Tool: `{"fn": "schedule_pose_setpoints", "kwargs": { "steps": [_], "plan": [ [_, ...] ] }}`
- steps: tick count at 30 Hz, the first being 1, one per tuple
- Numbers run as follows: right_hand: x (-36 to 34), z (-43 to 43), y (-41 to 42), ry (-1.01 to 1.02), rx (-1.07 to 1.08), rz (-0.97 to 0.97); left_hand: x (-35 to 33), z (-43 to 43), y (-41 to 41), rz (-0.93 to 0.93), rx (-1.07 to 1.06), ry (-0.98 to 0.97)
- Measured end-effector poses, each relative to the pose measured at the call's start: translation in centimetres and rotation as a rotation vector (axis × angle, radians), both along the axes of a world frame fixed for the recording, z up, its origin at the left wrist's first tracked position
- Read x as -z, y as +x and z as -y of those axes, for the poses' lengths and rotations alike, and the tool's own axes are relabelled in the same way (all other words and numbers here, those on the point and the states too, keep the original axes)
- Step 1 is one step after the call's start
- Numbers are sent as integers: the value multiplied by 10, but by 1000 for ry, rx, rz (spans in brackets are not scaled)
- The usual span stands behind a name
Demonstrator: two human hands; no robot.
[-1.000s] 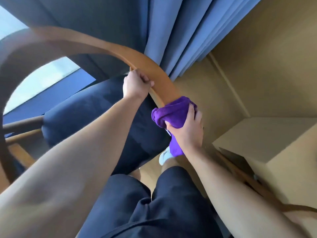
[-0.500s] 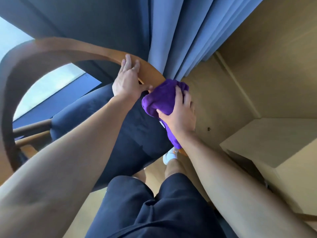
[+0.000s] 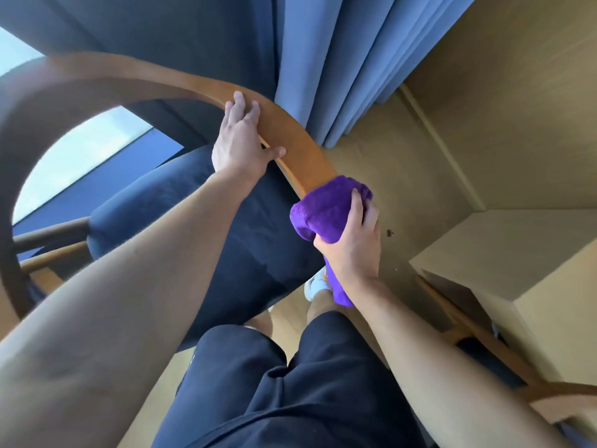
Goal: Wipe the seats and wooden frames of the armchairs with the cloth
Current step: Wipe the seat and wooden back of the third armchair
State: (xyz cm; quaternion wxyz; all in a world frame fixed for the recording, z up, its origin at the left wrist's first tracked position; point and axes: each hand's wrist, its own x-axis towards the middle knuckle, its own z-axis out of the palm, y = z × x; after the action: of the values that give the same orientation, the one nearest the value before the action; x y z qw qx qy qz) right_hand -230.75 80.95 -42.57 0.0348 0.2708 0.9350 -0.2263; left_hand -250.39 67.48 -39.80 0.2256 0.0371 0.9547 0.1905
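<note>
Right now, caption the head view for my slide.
Right hand wraps purple cloth round the curved wooden frame; left hand rests on it.

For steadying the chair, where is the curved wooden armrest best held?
Hold the curved wooden armrest on its flat upper stretch, above the purple cloth, coming from the seat side. The band is wide and thin, so the left hand can lay fingers across it, thumb on the inner edge, clear of the right hand.

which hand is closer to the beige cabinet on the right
Right. The right hand, gripping the purple cloth on the chair frame, is left of the beige cabinet; the left hand rests farther left up the frame.
</note>
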Motion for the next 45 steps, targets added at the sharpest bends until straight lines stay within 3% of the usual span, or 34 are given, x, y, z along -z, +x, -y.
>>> {"fn": "schedule_pose_setpoints", "kwargs": {
  "steps": [6,12,22,30,38,45],
  "plan": [
    [1,10,-82,20,-92,66,1,3,-3,4,-15,27],
    [3,21,-133,28,-179,98,-4,15,-18,-105,-5,29],
    [-6,6,-39,-18,-37,47,-14,3,-16,-77,-45,-43],
    [2,-1,41,-64,13,-48,-8,8,-16,-102,-64,17],
    [-2,-2,-43,-37,-77,16,-6,9,-22,-117,-52,41],
    [4,14,-136,1,-260,39,-4,37,-28,-148,29,177]
  ]
}}
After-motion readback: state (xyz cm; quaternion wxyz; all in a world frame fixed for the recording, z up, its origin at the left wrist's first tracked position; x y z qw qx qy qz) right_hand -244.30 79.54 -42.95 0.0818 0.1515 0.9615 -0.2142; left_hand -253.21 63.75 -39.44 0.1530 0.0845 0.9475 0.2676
